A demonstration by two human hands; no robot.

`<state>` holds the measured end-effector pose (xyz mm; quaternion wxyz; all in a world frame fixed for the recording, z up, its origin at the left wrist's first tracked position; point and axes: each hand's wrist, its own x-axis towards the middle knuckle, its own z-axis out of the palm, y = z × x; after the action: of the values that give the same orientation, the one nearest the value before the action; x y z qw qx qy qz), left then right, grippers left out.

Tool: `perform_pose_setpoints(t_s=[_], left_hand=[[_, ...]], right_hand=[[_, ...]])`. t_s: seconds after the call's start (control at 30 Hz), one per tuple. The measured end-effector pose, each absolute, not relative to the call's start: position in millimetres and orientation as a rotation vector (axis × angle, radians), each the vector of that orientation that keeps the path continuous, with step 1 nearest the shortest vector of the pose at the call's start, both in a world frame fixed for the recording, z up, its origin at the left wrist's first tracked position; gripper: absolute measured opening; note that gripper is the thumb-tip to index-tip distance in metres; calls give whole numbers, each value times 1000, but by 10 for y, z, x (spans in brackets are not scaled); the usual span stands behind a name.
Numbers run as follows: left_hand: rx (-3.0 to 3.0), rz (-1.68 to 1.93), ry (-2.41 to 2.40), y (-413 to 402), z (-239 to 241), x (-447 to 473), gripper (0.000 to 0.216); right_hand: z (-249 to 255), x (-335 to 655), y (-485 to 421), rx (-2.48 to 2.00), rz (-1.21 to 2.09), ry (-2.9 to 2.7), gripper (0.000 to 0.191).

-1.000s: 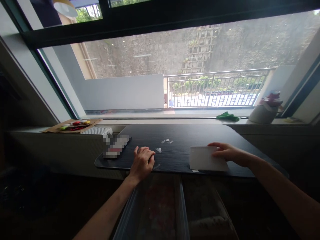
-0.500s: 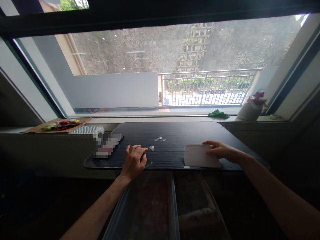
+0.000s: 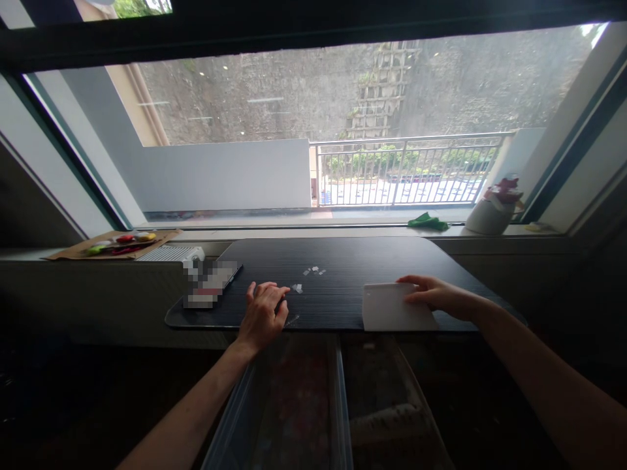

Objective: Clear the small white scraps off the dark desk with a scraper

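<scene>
Left of two scrap clusters (image 3: 298, 288) on the worktop (image 3: 362, 254), our left hand (image 3: 263, 313) is loosely spread, holding nothing visible. Right of the clusters, we have one white card (image 3: 389, 310), long axis side to side, extending leftward from our right hand (image 3: 431, 297), the nearer one; its grip pinches the card.

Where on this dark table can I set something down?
The far strip, between the scraps and windowsill, looks free; so does the patch between the scraps and white card. Near left is crowded: the left hand is between the blurred item and nearer scraps.
</scene>
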<state>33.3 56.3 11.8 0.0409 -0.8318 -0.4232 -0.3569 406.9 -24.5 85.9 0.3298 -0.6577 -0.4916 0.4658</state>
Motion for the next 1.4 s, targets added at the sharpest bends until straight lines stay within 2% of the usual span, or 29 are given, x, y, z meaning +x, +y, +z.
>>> perform_pose_setpoints(t_s=[0.23,0.53,0.8,1.4], left_hand=[[-2533,-1063,-1337,533,141,363,25],[-2535,-1011,-1378,525,133,384,19],[-2554,-1017,-1369,516,160,401,18],[-2542,-1076,-1388,527,160,394,20]], right_hand=[[890,3887,-88,-1678,968,-1389,47],[860,2894,465,-1500,545,-1637,43],[954,2762,448,-1620,263,-1796,40],[1226,3313,32,-1860,250,-1767,41]])
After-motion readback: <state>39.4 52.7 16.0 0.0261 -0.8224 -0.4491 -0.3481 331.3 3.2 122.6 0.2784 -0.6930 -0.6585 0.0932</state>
